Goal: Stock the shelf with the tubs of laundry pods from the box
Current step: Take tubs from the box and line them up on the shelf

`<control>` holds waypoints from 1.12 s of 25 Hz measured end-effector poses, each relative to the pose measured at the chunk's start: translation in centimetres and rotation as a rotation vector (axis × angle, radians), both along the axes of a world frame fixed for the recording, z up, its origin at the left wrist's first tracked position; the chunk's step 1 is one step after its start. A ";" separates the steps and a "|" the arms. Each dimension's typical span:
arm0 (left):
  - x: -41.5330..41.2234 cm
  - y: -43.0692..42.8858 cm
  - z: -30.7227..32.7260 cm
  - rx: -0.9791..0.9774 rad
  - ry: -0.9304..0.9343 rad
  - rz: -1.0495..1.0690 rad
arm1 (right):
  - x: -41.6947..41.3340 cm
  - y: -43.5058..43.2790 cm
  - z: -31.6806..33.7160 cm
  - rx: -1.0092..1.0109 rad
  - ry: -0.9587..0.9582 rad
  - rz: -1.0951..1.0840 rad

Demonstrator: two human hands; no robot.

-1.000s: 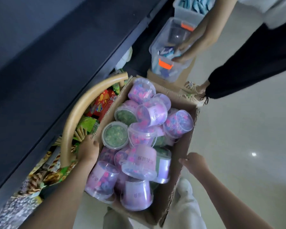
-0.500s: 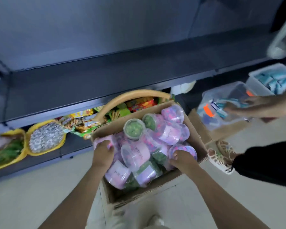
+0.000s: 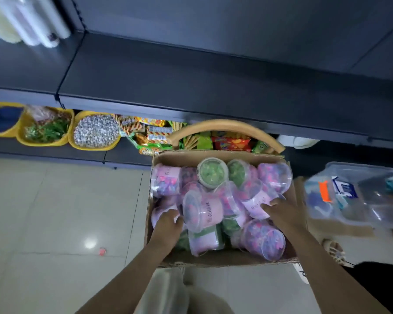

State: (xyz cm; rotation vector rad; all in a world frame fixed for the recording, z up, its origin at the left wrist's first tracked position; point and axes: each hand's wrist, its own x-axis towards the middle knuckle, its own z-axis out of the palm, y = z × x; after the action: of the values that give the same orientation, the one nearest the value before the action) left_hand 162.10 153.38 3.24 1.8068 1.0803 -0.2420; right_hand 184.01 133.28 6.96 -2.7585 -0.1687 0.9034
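Dark grey metal shelf (image 3: 191, 71) runs above; brown cardboard box (image 3: 213, 154) on floor below, heaped w/ clear plastic tubs of pink and green laundry pods (image 3: 212, 173). Your right hand (image 3: 281, 214) lies spread on a pink-label tub (image 3: 256, 203), prob. choosing it. Your left hand (image 3: 168, 225) digs between tubs; fingertips buried, grip can't tell.

A cardboard box (image 3: 218, 154) lies open in front of a dark shelf (image 3: 191, 75), heaped with tubs of laundry pods (image 3: 202, 211). Most are pink-labelled, a few green, and they are tipped at all angles. The left hand (image 3: 168, 225) reaches into the box's left side with its fingers down among the tubs; through the blur it is unclear whether it grips one. The right hand (image 3: 281, 211) rests with fingers spread on a pink-labelled tub (image 3: 255, 203) near the right wall. Yellow baskets (image 3: 91, 147) and snack packets (image 3: 232, 142) line the low shelf behind.
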 end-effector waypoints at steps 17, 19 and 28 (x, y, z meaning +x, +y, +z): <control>7.6 -10.9 -0.3 -0.341 0.018 1.069 | 6.5 -0.7 -7.7 0.245 0.304 -0.439; 8.0 -10.7 0.1 -0.313 0.006 1.120 | 6.2 -1.1 -8.2 0.297 0.285 -0.434; 8.3 -6.1 1.2 -0.019 0.026 0.909 | 7.5 -2.2 -5.9 0.412 0.090 -0.087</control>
State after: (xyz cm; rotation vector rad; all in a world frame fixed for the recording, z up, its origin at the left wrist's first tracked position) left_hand 170.40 147.25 4.39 1.1372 1.7800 0.2728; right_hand 191.54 131.04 1.03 -2.3240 -0.1928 0.8572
